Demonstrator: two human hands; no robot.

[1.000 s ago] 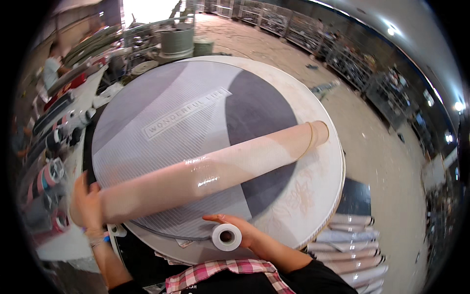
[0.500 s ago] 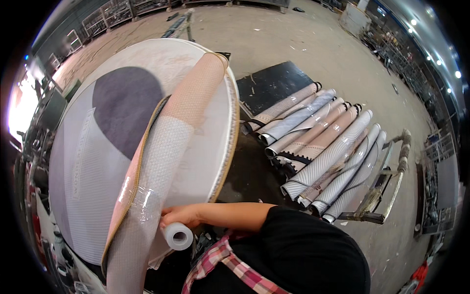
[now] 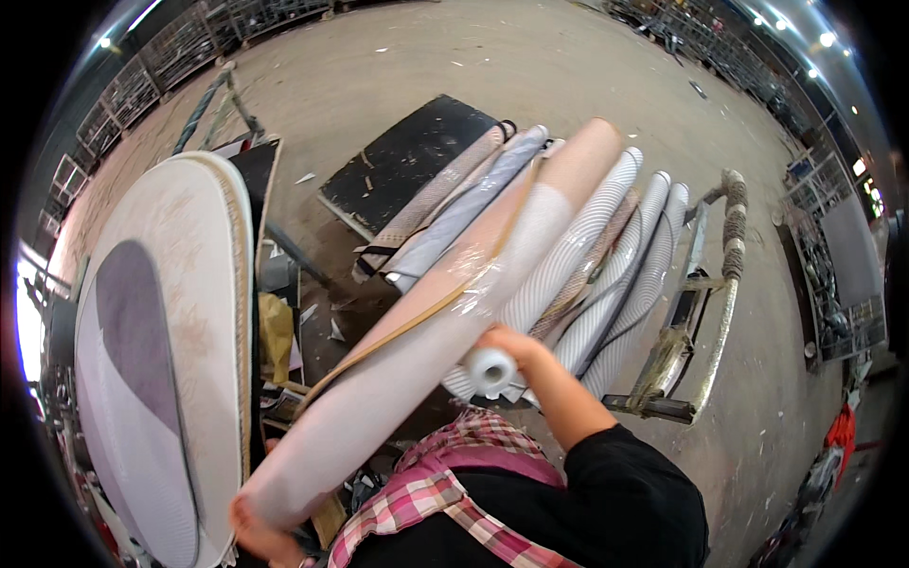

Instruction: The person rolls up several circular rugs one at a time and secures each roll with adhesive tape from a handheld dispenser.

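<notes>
A long rolled rug (image 3: pixel 417 369), pink and white with a tan bound edge, lies slantwise in front of me with a shiny band of clear film round its middle. My left hand (image 3: pixel 265 530) grips its near end at the lower left. My right hand (image 3: pixel 516 348) is closed on a roll of clear film (image 3: pixel 491 372) and presses against the rug's right side. The film roll's hollow core faces me. The rug's far part hangs over several other rolled rugs (image 3: pixel 578 275), hiding some of them.
A stack of flat oval rugs (image 3: pixel 213 284) stands at the left, a grey-patterned one on top. The rolled rugs rest on a dark flat cart (image 3: pixel 407 156) with a wrapped metal handle (image 3: pixel 734 227) at the right. Racks (image 3: pixel 833 265) line the floor beyond.
The rolled rug has swung right, off the oval stack and over the other rolled rugs. My right hand moved right with the film roll. My left hand has come into view.
</notes>
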